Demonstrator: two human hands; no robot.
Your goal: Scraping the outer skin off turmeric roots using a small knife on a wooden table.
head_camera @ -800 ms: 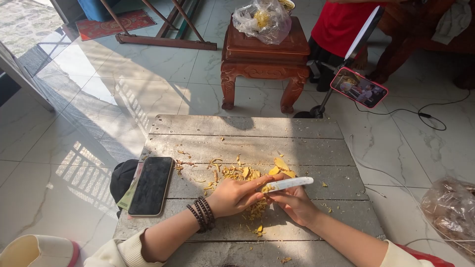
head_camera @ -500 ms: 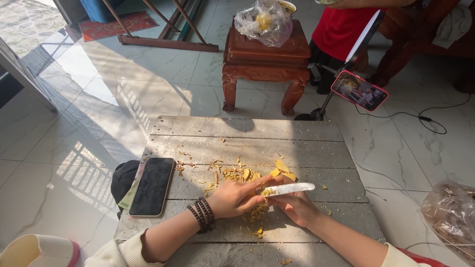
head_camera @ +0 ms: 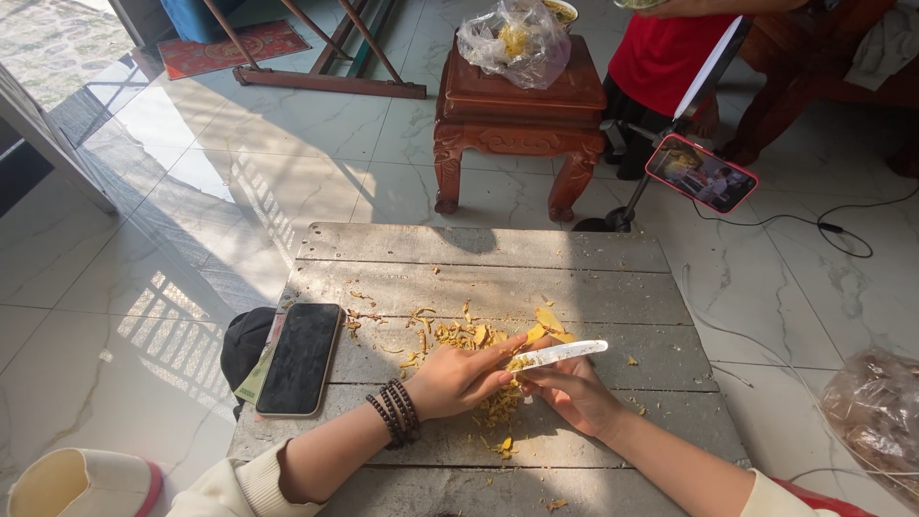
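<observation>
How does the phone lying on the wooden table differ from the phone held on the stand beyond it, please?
The phone on the table lies flat with a dark screen, near the left hand. The phone on the stand is raised off the floor and tilted, its screen lit, in a pink-red case. Both are slim rectangles.

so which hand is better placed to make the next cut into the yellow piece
Right, probably. The right hand grips the white knife, blade lying against the yellow piece. The left hand only steadies the piece with its fingertips.
</observation>
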